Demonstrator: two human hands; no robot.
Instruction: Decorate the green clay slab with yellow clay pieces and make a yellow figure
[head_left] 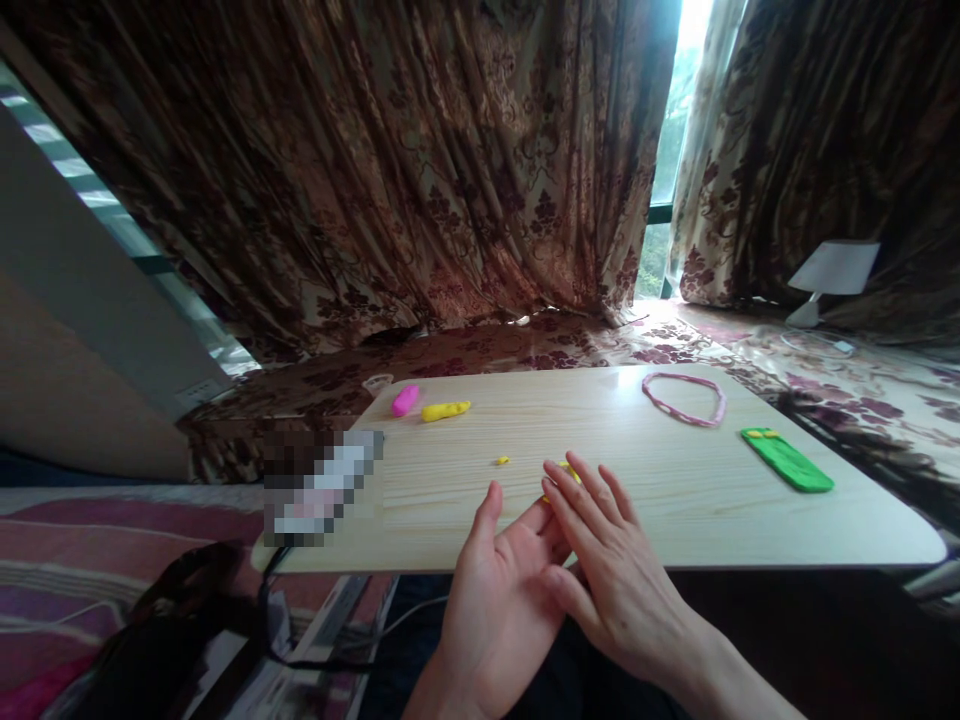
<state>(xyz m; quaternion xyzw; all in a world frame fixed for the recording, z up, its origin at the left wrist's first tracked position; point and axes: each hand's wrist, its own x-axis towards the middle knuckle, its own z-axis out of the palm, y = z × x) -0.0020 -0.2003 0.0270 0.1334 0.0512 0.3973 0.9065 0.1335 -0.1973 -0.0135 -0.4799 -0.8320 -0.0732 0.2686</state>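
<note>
My left hand (499, 590) lies palm up at the near edge of a light wooden tabletop (675, 500), fingers stretched out. My right hand (611, 570) rests flat across its fingertips, fingers straight and together. A small piece of yellow clay (568, 471) shows between the two hands, pressed between the palms. A tiny yellow crumb (502, 460) lies on the board just beyond my left thumb. Farther back left lie a pink clay lump (405, 400) and a yellow clay roll (445, 410).
A pink clay ring (684, 399) and a flat green clay slab with yellow bits (786, 459) lie at the right of the tabletop. A blurred-out item (322, 485) sits on its left edge. Patterned brown curtains (420, 170) hang behind. A white lamp (829, 275) stands far right.
</note>
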